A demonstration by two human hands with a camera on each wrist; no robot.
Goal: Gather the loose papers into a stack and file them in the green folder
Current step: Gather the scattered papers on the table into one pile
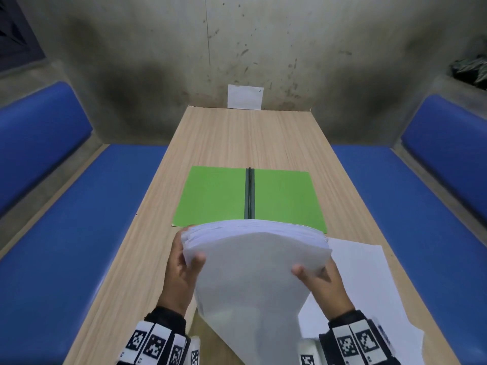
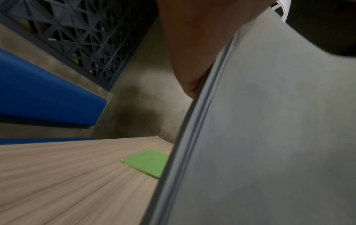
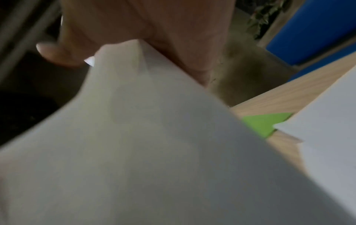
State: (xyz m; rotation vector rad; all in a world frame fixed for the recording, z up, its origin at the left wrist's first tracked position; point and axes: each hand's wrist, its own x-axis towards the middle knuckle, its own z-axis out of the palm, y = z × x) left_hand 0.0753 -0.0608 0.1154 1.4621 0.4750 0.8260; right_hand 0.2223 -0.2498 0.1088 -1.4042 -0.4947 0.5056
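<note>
Left hand point(image 1: 181, 270): pinching the stack's left edge.
Right hand point(image 1: 320, 281): pinching the right edge.
Stack point(image 1: 253, 262): lifted, bowed, near the body.
Folder point(image 1: 213, 196): open flat, straight ahead, spine pointing away.
Loose sheets point(image 1: 369, 280): on the table, nearer the right hand.

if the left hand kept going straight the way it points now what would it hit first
Probably the green folder, lying open on the table just beyond the left hand and the paper stack it grips; depth is uncertain.

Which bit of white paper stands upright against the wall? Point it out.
The small white sheet at the table's far end. The stack is in both hands; the other loose sheets lie flat at the right.
</note>
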